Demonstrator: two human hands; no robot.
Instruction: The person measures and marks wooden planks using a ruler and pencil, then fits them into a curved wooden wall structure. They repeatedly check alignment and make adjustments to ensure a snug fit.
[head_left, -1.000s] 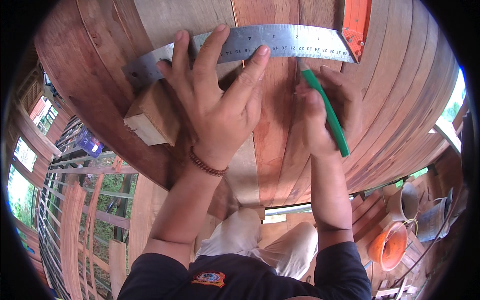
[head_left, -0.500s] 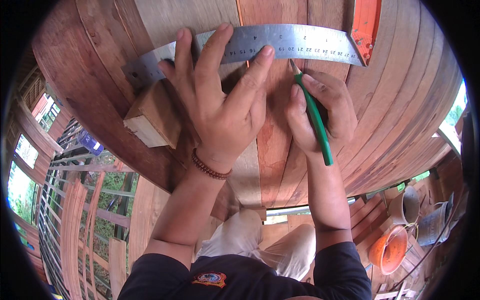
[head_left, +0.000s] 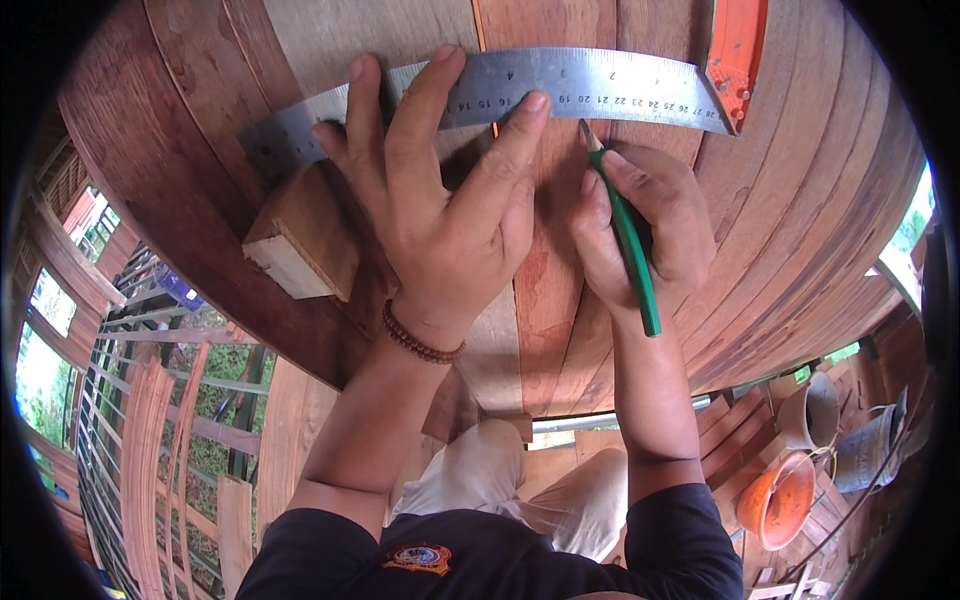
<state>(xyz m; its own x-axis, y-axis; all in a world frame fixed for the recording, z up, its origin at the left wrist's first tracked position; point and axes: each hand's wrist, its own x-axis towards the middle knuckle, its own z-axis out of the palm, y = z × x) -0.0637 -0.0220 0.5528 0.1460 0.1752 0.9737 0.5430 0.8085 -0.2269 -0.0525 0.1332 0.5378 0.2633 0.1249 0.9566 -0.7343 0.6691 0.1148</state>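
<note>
head view: we press our left hand, fingers spread flat, on a steel ruler lying across the planks. our right hand pinches a green pencil, tip touching the ruler's lower edge. we judge marking is underway; next calls for a steady ruler.

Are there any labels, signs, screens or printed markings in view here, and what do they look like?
No packages, signs or screens.
Steel ruler: long grey strip with printed scale marks, lying across the wooden boards under the left hand, beside the pencil in the right hand.
Shirt badge: small oval, orange and dark, on black fabric.
</note>
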